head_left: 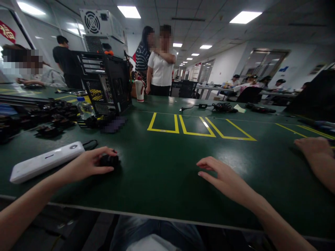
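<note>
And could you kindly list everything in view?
Table: 1, green, foreground
Small object: 1, black, left foreground
Long device: 1, white, left
Piled parts: many, black, far left
Computer case: 1, black, back left
Vented box: 1, grey, behind case
Cup: 1, white, beside case
Tape markings: several, yellow, on table
Cables: several, black, far side
Lights: several, white, ceiling
People: several, mixed clothing, background
Co-worker's hand: 1, bare, right edge
Left hand: 1, bare, around small object
Right hand: 1, bare, centre right
</note>
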### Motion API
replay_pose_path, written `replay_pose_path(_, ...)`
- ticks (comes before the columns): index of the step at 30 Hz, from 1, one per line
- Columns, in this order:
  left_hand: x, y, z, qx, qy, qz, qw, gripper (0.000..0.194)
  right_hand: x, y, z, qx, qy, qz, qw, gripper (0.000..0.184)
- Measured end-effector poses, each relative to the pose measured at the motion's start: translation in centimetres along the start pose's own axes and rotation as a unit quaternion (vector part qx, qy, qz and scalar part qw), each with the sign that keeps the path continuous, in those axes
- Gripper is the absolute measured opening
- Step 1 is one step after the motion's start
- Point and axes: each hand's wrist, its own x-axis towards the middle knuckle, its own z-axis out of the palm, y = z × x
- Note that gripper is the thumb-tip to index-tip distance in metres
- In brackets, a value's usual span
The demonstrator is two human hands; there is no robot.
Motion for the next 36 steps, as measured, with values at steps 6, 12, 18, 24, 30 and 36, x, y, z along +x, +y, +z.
replay_pose_path(6, 9.3, 6.3, 6.0, -0.019, -0.014, 0.208, 0.978, 0.042, 8.0, -0.9, 2.1, 0.173, -0.035, -0.033, 0.984, 0.029)
replay_pose_path(12, 14.1, 9.7, 10.9, 0.039, 0.059, 0.32, 0.945, 0.037, 13.9, 1.6, 3.5, 0.388, 0.008, 0.055, 0.92, 0.032)
replay_pose_path(18, 14.5, 9.7, 13.0, 0.076, 0.081, 0.347, 0.931, 0.036, 14.1, 2.6, 3.8, 0.476, 0.001, 0.063, 0.877, 0.032)
replay_pose_path(24, 14.0, 10.0, 12.8, 0.045, 0.078, 0.322, 0.942, 0.049, 13.8, 3.3, 4.8, 0.427, 0.01, 0.015, 0.904, 0.038)
replay_pose_path(30, 13.7, 10.1, 13.0, 0.018, 0.082, 0.289, 0.954, 0.06, 13.4, 3.1, 5.2, 0.407, 0.025, -0.045, 0.912, 0.039)
replay_pose_path(36, 13.4, 10.1, 13.0, -0.006, 0.079, 0.304, 0.949, 0.058, 12.7, 3.0, 5.7, 0.403, 0.043, -0.074, 0.911, 0.036)
